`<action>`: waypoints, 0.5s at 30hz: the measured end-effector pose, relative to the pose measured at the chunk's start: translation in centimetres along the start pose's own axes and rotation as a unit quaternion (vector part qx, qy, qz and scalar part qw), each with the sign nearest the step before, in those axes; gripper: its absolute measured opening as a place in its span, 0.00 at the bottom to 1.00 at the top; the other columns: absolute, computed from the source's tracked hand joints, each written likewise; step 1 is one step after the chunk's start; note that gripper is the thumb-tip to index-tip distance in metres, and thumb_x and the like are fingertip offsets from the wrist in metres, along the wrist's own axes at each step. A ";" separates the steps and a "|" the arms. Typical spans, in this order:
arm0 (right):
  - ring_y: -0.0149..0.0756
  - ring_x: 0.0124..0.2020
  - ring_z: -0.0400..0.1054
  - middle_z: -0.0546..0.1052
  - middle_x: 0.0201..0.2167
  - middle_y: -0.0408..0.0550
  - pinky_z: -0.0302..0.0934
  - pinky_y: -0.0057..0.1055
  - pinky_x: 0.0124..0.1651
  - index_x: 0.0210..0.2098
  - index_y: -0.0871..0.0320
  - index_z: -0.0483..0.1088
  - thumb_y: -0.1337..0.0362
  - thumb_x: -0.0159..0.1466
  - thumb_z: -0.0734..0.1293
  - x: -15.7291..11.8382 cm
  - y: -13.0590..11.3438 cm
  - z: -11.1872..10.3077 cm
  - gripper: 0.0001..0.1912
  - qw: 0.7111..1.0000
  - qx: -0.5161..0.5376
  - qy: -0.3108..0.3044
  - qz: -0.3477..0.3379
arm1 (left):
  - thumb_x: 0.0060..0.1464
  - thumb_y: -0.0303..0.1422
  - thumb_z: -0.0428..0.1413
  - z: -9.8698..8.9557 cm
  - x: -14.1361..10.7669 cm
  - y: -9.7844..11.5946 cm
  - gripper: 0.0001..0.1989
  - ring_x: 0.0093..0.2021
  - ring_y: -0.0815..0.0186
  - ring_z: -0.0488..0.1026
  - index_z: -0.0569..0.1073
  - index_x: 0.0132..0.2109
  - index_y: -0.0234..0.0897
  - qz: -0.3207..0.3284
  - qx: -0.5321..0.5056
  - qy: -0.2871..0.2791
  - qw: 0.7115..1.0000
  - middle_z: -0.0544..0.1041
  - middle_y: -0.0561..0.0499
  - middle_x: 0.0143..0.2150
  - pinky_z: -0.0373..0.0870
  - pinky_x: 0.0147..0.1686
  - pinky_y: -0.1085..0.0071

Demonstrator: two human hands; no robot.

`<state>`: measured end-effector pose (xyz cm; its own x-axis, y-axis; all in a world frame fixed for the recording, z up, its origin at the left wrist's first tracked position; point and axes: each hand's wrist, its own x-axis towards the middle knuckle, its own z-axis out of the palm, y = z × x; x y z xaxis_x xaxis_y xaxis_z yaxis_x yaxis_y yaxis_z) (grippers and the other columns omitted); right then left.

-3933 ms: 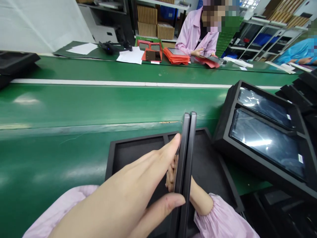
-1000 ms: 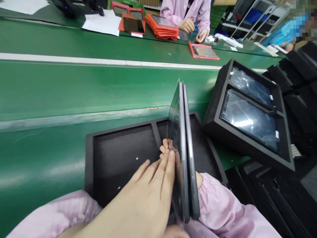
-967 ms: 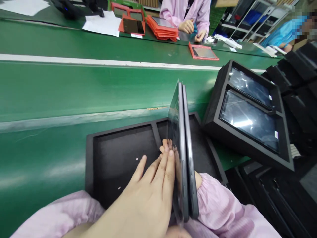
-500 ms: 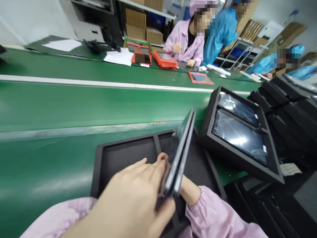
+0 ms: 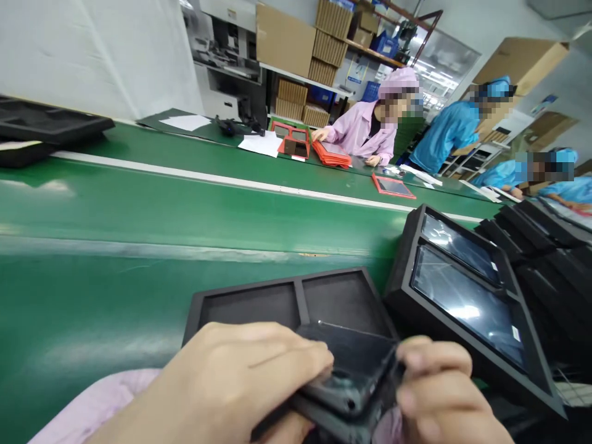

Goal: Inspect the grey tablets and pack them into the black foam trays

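Observation:
Two dark, glossy tablet-like devices [image 5: 354, 361] lie one over the other between my hands, slightly fanned apart. My left hand [image 5: 240, 370] grips them from the left, fingers over the top one and the thumb side below. On the right edge, the bent fingers of my right hand [image 5: 439, 385] pinch the devices near a corner. Beneath them is a black foam tray [image 5: 300, 302] with a divider; its two far compartments show bare, and its near part is hidden by my hands.
To the right, a black tray [image 5: 402, 280] holds two glossy screens [image 5: 467, 302], beside stacked black trays [image 5: 550, 277]. More black trays [image 5: 50, 123] stand at far left. Across the green bench [image 5: 152, 209], a person in pink handles red-framed panels [image 5: 330, 154]; people in blue are farther right.
The devices have tilted from nearly upright to flatter, spreading apart slightly. My right hand has come out from behind them to their right edge. The view has tipped upward.

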<state>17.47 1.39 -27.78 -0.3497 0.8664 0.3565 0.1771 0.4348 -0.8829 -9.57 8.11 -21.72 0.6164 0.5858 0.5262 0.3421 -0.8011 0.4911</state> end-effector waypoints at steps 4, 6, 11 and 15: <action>0.45 0.34 0.80 0.82 0.29 0.50 0.76 0.37 0.38 0.37 0.54 0.82 0.45 0.61 0.80 1.9 -0.7 -0.1 0.19 0.994 -0.085 0.063 -0.036 | 0.68 0.29 0.53 0.0 0.2 0.1 0.15 0.44 0.63 0.87 0.80 0.54 0.50 0.033 -0.035 0.005 0.999 0.88 0.56 0.46 0.84 0.48 0.74; 0.45 0.33 0.79 0.82 0.31 0.51 0.76 0.39 0.36 0.39 0.55 0.82 0.48 0.62 0.80 3.2 -1.0 0.0 0.17 0.985 -0.126 0.102 -0.058 | 0.68 0.29 0.54 0.1 0.5 0.1 0.15 0.45 0.62 0.87 0.80 0.54 0.49 0.024 -0.035 0.011 0.999 0.88 0.56 0.46 0.84 0.47 0.74; 0.42 0.30 0.78 0.82 0.32 0.51 0.74 0.36 0.32 0.45 0.56 0.81 0.61 0.71 0.73 4.4 -1.4 -0.3 0.06 0.942 -0.221 0.200 -0.153 | 0.70 0.31 0.53 0.2 1.1 0.0 0.11 0.44 0.62 0.87 0.78 0.52 0.48 0.002 -0.038 0.032 0.999 0.87 0.56 0.45 0.84 0.43 0.74; 0.39 0.30 0.79 0.82 0.30 0.48 0.74 0.33 0.31 0.45 0.56 0.80 0.63 0.74 0.71 4.4 -1.6 -0.7 0.05 0.935 -0.242 0.191 -0.177 | 0.72 0.37 0.54 0.6 1.4 -0.2 0.08 0.40 0.65 0.86 0.77 0.52 0.49 -0.008 -0.054 0.012 0.998 0.87 0.58 0.43 0.82 0.39 0.76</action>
<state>16.32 4.73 -24.59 -0.1280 0.6313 0.7649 0.5392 0.6916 -0.4805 -8.33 9.01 -21.53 0.5931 0.6030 0.5335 0.2730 -0.7740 0.5713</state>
